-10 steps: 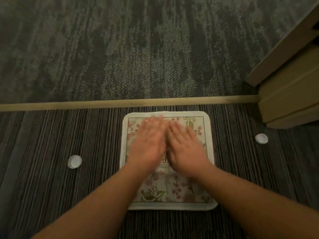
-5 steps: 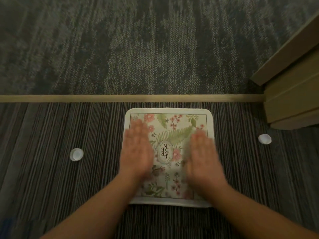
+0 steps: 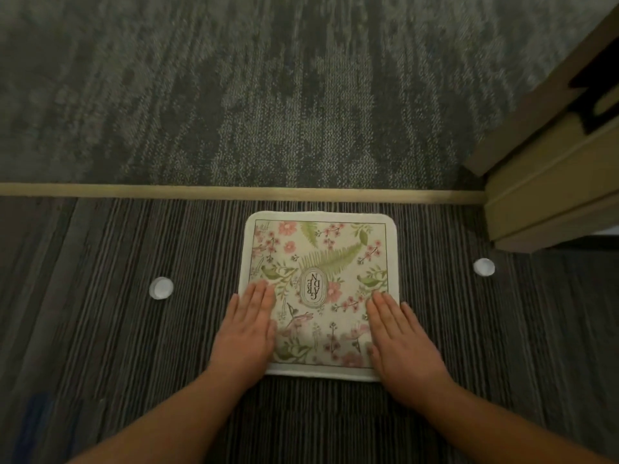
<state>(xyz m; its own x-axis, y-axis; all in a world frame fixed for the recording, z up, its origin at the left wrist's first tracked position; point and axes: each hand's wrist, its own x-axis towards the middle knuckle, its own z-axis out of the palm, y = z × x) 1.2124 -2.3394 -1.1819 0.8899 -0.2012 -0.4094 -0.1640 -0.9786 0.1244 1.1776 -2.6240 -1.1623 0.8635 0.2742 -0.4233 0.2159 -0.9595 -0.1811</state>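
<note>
**Position of the workpiece.** The floral cloth [image 3: 320,289] lies flat on the striped carpet [image 3: 100,329], printed side up, squared to the trim strip [image 3: 234,190] that crosses the floor just beyond its far edge. The oval label at its centre is exposed between the two hands.

**State of the hands.** The left hand [image 3: 246,333] lies palm down across the cloth's near left edge, fingers straight and held together; its outer side overlaps onto the carpet. The right hand [image 3: 400,339] mirrors it on the near right edge and corner, fingers likewise straight and together. Neither hand pinches or curls round the fabric; both press it flat.

**Step in hand.** Judged from this posture, the step is smoothing: the cloth is being flattened from the centre outward, and the hands are at the side borders.

**Next move.** A fold or a lift would call for the fingertips to curl under an edge or corner. The near corners are the closest to the hands.

**Surroundings.** A left white disc [image 3: 161,288] and a right white disc [image 3: 484,266] sit on the carpet, well apart from the cloth. A wooden unit [image 3: 549,202] stands at the far right.
</note>
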